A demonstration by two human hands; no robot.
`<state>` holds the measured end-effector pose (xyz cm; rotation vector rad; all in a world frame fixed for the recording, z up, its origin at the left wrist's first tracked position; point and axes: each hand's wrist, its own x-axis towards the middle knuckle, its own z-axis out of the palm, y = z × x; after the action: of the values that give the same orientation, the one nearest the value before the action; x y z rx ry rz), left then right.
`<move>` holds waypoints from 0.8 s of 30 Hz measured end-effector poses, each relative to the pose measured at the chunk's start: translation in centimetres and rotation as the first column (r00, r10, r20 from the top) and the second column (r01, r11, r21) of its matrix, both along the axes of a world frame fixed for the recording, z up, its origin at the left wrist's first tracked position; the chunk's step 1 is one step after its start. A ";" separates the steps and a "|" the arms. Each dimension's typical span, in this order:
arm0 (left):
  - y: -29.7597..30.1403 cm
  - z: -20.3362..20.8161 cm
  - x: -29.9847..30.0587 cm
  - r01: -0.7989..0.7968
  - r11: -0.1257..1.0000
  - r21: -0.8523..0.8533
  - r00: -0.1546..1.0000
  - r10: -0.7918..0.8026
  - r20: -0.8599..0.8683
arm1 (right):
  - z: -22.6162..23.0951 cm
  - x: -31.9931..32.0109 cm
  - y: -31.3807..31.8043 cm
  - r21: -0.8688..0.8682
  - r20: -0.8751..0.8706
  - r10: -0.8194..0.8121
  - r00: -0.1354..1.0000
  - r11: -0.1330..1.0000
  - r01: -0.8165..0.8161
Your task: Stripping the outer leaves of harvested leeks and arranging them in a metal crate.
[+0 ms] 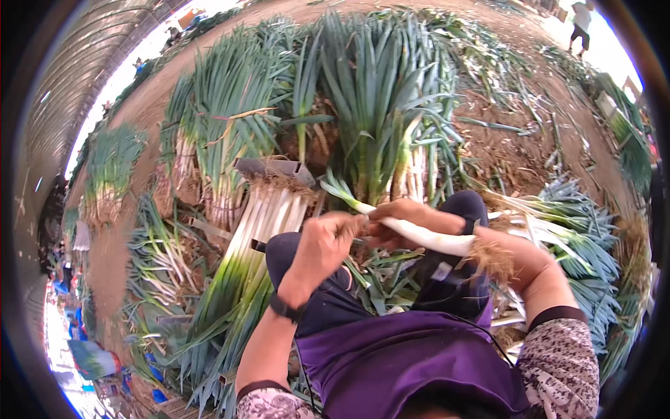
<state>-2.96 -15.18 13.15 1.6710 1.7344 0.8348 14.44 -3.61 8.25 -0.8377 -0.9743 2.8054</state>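
A thick white leek [435,239] lies slantwise above my lap, its green tip up at the left and its brown roots [493,260] over my right forearm. My right hand [417,216] is closed around the stalk from above. Close to its fingers, my left hand [326,244] is closed in a pinch; whatever is between its fingertips is too small to make out. A bundle of trimmed leeks [248,241] leans by my left knee, roots against a grey metal rest [276,170]. More leeks with pale stalks [558,230] are heaped beside my right arm.
Tall upright bunches of untrimmed leeks [380,91] stand ahead, with others [230,119] to their left. Loose leaves litter the brown ground [502,150]. Another pile [157,258] lies at the left. A person [581,26] stands far off at the upper right.
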 end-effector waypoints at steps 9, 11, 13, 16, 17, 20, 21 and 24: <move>8.7 -11.3 5.7 0.617 0.760 0.206 0.661 -0.357 -0.660 | 9.8 13.5 -6.4 0.266 0.443 -0.032 0.896 0.959 -0.097; 10.1 -12.5 6.5 0.604 0.682 0.412 0.776 -0.387 -0.498 | 10.8 14.9 -7.6 0.284 0.442 -0.073 0.894 0.957 -0.062; 11.0 -11.3 5.4 0.497 0.718 0.488 0.844 -0.270 -0.462 | 11.6 16.8 -8.4 0.361 0.424 -0.033 0.905 0.923 -0.136; 11.0 -4.6 1.6 0.479 0.667 0.570 0.762 0.007 -0.648 | 11.3 19.9 -8.8 0.417 0.488 0.041 0.872 0.867 -0.274; 10.1 -1.6 0.1 0.465 0.679 0.569 0.706 0.103 -0.700 | 10.7 20.5 -8.4 0.477 0.503 0.041 0.864 0.820 -0.316; 6.3 6.1 -6.5 0.454 0.659 0.600 0.511 0.359 -0.781 | 9.8 18.1 -5.6 0.762 0.483 -0.198 0.853 0.575 -0.298; 4.9 8.1 -8.3 0.457 0.637 0.620 0.430 0.453 -0.781 | 9.1 16.3 -4.6 0.873 0.355 -0.330 0.875 0.451 -0.184; -1.8 12.9 -13.6 0.337 0.740 0.582 0.147 0.569 -0.809 | 8.1 8.1 0.8 0.967 0.055 -0.248 0.967 -0.227 -0.113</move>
<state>-16.59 -16.97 26.05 3.1319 2.6688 0.2691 22.54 -2.86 16.38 -0.7285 -2.4350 0.7537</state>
